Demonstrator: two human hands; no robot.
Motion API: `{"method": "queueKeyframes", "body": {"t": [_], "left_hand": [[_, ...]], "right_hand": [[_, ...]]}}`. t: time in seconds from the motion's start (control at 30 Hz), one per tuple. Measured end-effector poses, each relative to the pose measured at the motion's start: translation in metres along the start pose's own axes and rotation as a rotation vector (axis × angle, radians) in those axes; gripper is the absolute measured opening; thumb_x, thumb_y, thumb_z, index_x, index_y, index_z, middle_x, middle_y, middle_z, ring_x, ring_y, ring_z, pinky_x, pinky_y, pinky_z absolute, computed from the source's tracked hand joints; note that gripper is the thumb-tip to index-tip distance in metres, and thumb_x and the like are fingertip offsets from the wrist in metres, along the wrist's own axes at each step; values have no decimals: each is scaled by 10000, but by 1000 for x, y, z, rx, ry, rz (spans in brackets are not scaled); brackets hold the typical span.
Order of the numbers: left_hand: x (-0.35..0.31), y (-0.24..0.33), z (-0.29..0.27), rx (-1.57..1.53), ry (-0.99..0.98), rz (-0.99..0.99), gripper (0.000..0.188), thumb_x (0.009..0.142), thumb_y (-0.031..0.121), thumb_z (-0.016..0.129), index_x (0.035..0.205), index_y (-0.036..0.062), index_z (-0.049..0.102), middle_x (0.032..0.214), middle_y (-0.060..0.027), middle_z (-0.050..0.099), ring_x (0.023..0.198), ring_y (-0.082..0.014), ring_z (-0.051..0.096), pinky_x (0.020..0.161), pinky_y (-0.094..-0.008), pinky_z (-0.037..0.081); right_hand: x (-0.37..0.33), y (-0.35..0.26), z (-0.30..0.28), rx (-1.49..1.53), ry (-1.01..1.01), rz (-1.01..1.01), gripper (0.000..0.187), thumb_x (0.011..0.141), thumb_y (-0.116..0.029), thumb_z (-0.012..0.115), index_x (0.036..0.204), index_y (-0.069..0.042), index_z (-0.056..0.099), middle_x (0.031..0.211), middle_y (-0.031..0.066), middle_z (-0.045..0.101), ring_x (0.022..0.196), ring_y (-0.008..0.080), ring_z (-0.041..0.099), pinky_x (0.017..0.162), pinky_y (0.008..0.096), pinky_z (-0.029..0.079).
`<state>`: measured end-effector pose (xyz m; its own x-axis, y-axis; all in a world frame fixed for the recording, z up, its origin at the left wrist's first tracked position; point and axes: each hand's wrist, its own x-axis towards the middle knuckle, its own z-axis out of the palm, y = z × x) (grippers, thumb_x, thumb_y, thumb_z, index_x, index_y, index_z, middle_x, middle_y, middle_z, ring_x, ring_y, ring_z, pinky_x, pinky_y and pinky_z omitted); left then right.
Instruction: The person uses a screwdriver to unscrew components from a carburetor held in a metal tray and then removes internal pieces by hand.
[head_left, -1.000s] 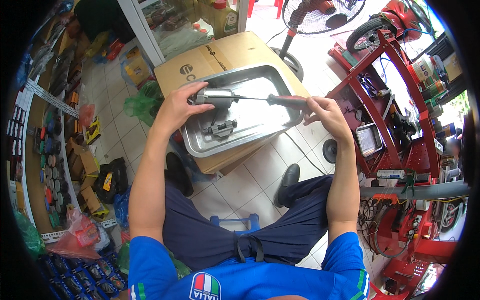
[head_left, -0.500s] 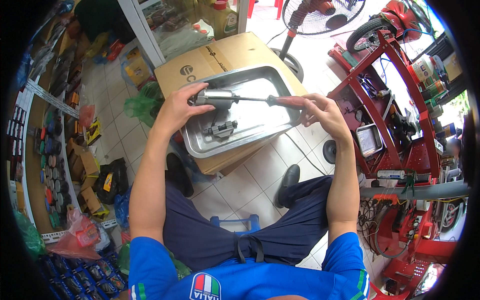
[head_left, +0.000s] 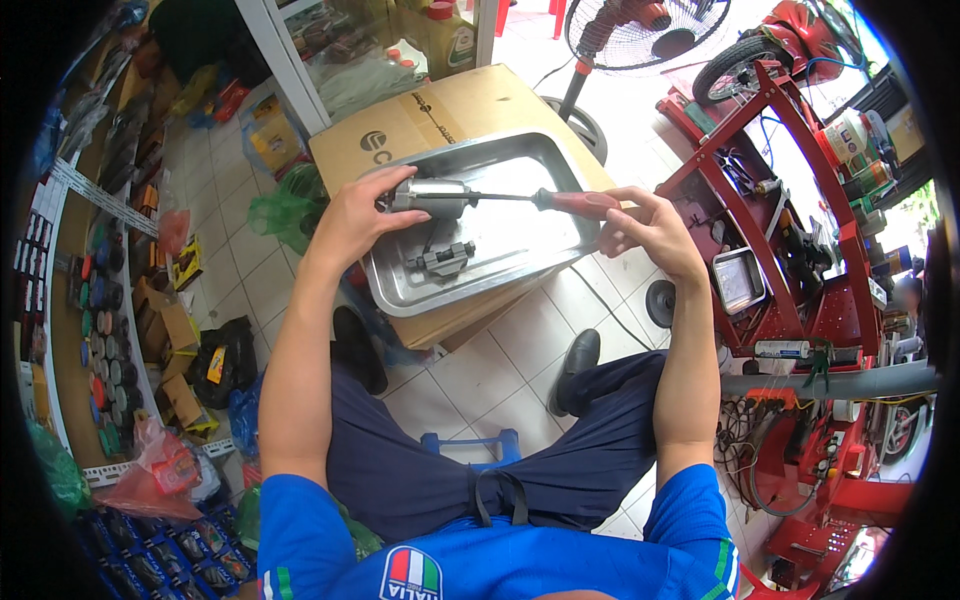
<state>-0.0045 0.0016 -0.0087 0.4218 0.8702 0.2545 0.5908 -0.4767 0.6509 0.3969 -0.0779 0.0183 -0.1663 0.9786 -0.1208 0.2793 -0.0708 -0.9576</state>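
Observation:
My left hand (head_left: 366, 216) is closed around the left end of a silver cylindrical part (head_left: 440, 190) that looks like a small electric motor, held over a shallow metal tray (head_left: 408, 298). A screwdriver (head_left: 578, 204) with a red handle lies level, its shaft reaching left to the cylinder's right end; whether the tip sits in a screw is too small to tell. The thumb and fingers of my right hand (head_left: 648, 232) pinch the handle's butt end. Below the cylinder, a small dark grey metal block (head_left: 445, 259) rests in the tray.
The tray stands on a cardboard box (head_left: 340, 150). Behind it are a glass cabinet (head_left: 300, 60) and a standing fan (head_left: 648, 30). At right is a red metal rack (head_left: 700, 195) with tools; at left, shelves of goods (head_left: 100, 330). A blue stool (head_left: 470, 447) shows between my legs.
My right fingers have shifted slightly around the end of the screwdriver handle, and more of its tip shows. The left hand and the cylinder stay in place.

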Motion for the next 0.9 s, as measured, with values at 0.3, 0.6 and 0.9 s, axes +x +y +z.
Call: {"method": "queueKeyframes", "body": {"t": [0.3,0.6,0.9], "left_hand": [[2,1,1,10,-6,2,656,775,289,862,1333,17,648,1371,-180,648,1275,-292,616,1085,-359,458],[1,2,0,-5,-1,2,664,770,292,866,1331,13,648,1369,-183,649,1270,-291,620,1079,-357,463],[2,3,0,-33,-16,-23,666,768,290,867,1332,11,649,1366,-184,650,1269,-288,620,1084,-353,460]], "right_hand": [[9,8,8,-43,93,42,421,1047,-283,615,1345,11,576,813,65,685,677,111,666,637,277,588],[2,7,-1,25,48,-12,404,1049,-260,612,1338,19,573,818,43,671,653,108,654,639,264,584],[7,6,11,-39,144,20,359,1059,-274,598,1284,3,561,846,64,676,641,121,654,634,265,571]]}}
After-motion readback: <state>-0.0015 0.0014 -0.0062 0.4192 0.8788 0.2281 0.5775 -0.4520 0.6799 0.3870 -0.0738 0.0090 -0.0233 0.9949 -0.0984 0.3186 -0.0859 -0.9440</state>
